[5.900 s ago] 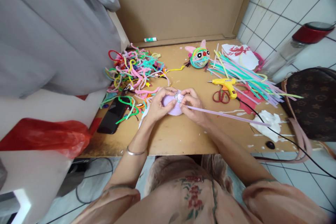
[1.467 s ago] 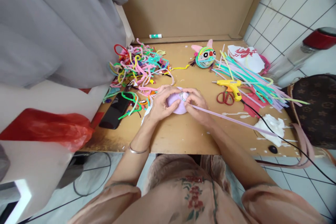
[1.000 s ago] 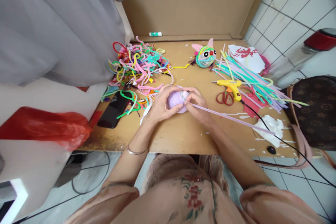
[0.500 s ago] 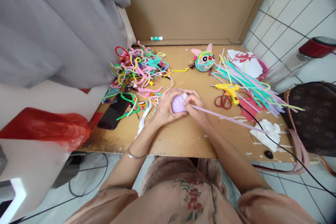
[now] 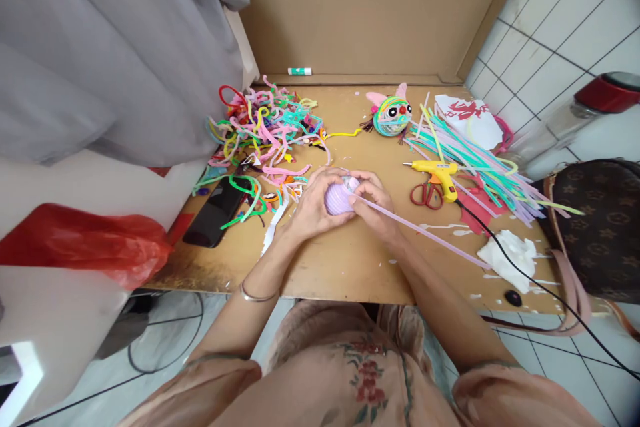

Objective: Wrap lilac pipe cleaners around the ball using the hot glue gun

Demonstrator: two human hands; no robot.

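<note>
My left hand (image 5: 311, 203) cups a small ball wound in lilac pipe cleaner (image 5: 336, 199) just above the wooden table (image 5: 340, 260). My right hand (image 5: 374, 203) pinches the lilac pipe cleaner strand (image 5: 425, 233) where it meets the ball. The loose end of the strand runs off to the right across the table. Both hands have their fingers closed around the ball.
A tangle of coloured pipe cleaners (image 5: 265, 127) lies at the left, a black phone (image 5: 216, 212) beside it. A finished wrapped ball with a face (image 5: 391, 112), straight pipe cleaners (image 5: 475, 160), yellow glue gun (image 5: 436, 172), red scissors (image 5: 424, 195), white tissue (image 5: 510, 253) and brown bag (image 5: 600, 227) lie right.
The ball has been turned a little in my hands, and the free end of the lilac strand has swung nearer to me. The view shifted slightly.
</note>
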